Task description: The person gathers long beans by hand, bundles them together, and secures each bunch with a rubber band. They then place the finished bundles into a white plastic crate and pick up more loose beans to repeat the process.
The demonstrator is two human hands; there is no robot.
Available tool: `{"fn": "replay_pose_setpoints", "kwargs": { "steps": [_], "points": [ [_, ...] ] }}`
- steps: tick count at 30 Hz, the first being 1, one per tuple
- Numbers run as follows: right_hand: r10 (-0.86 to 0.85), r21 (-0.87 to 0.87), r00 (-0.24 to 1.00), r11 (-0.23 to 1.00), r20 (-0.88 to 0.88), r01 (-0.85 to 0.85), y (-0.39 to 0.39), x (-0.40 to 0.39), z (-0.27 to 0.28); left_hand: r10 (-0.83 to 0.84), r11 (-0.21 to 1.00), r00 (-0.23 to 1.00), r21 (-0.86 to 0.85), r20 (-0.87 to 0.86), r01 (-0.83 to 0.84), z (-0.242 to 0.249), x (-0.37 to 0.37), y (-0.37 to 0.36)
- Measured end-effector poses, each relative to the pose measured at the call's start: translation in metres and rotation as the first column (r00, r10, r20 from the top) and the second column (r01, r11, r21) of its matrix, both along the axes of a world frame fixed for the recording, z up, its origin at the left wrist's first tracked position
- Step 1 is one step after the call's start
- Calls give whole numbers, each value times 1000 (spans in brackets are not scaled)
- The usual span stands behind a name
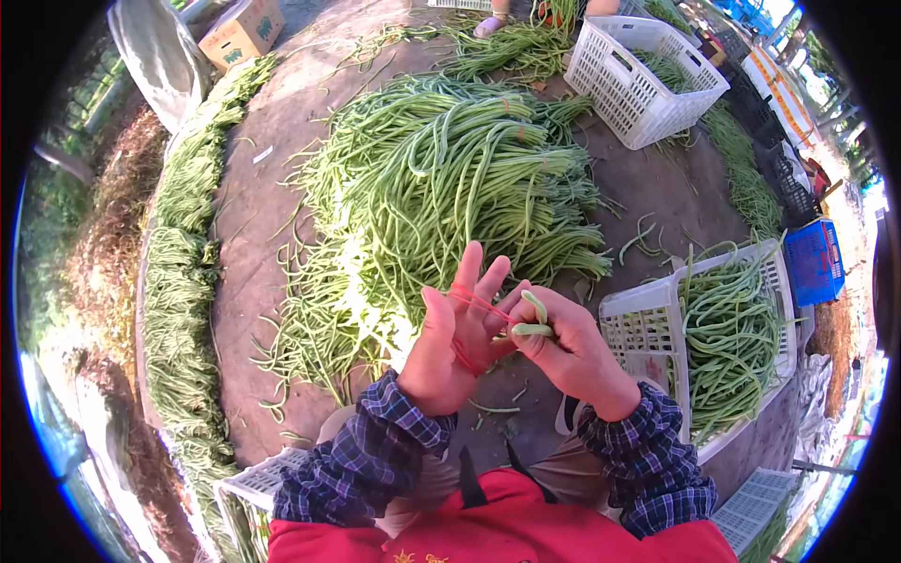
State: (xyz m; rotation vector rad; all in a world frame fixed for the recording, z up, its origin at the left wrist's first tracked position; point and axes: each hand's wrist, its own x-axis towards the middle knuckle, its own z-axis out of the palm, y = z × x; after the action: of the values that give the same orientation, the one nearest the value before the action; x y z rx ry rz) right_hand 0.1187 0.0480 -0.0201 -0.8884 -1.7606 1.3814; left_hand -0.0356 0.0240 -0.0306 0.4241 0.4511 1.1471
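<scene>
My left hand point(453, 333) is raised in front of the bean pile with its palm turned up and fingers spread. Red rubber bands point(462, 354) loop around its fingers and palm. Close against it, my right hand point(569, 345) is closed in a pinch, drawing a red rubber band point(483, 305) taut from the left fingers. Short pieces of green bean point(533, 329) stick out between the right fingers. Just beyond both hands lies a large heap of long green beans point(450, 178), some of it in bundles tied with red bands.
At the right stands a white crate point(648, 324) of long beans, with a blue crate point(815, 263) behind it. Another white crate point(615, 89) is at the back right, near a person's foot point(490, 26). Bean bundles point(178, 291) line the left edge; a cardboard box point(241, 35) sits behind.
</scene>
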Motion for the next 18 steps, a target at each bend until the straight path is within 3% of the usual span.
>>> {"fn": "replay_pose_setpoints", "kwargs": {
  "steps": [2, 4, 5, 9, 12, 16, 18],
  "points": [
    [-20, -64, 1000, 998, 3, 20, -3, 4, 15, 13, 1000, 1000, 2, 6, -13, 0, -10, 3],
    [28, -160, 988, 987, 150, -4, 2, 16, 19, -19, 999, 1000, 45, 24, 18, -2, -21, 3],
    [32, -121, 974, 993, 225, -5, 4, 20, 16, -6, 998, 1000, 59, 16, 5, -1, -22, 4],
    [63, -4, 974, 998, 217, -63, -6, 13, 3, 109, 994, 994, 10, 15, -110, 1, -18, 6],
    [114, -39, 970, 993, 214, -109, -15, 3, 0, 154, 987, 986, 29, 67, -157, -1, -16, 7],
    [244, 23, 960, 968, 141, -249, -24, -9, 7, 233, 972, 970, 57, -68, -229, 4, -3, 6],
    [198, -41, 967, 980, 158, -194, -24, -7, 14, 185, 969, 935, 215, -302, -122, 4, 2, 4]
  ]
}}
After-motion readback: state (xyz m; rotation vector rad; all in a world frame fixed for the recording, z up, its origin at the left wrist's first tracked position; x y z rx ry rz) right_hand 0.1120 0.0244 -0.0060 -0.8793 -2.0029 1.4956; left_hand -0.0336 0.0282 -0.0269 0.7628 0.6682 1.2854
